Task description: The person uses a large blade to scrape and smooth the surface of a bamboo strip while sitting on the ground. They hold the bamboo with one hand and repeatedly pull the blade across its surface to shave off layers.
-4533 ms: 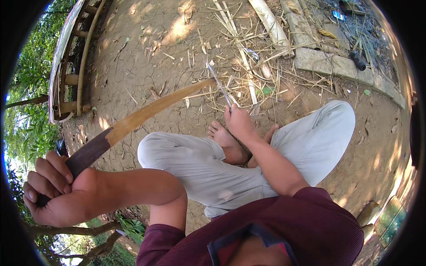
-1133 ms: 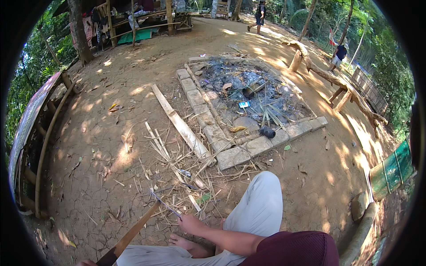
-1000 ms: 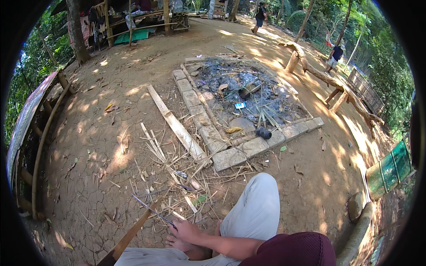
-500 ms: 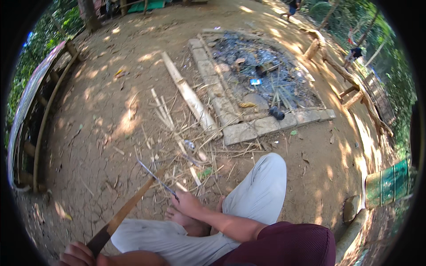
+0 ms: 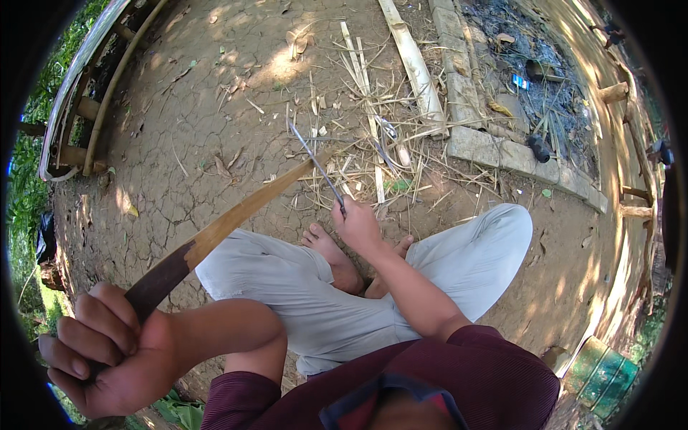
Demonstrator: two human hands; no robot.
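In my closed left hand (image 5: 118, 344), at the lower left, is the dark brown end of a long, flat strip of wood (image 5: 247, 208). Most of the strip is pale tan, and it slants up and away to the right, narrowing at its far end. My right hand (image 5: 357, 223), above my feet, is closed on the handle of a thin-bladed knife (image 5: 314, 158). Its blade points up and left, crossing the far end of the strip; whether they touch I cannot tell. The knife handle is mostly hidden by my fingers.
Wood shavings and thin split sticks (image 5: 369, 107) litter the ground ahead. A long split pole (image 5: 416, 64) lies beside a block-edged fire pit (image 5: 494, 149) holding ash. A bamboo-railed bench (image 5: 107, 93) stands left, a green drum (image 5: 602, 376) lower right. My crossed legs (image 5: 459, 251) frame the near ground.
My view has swung down and to the left. My left hand, partly cut off before, now shows fully, still holding the strip. The knife stays in my right hand, near the strip's far end.
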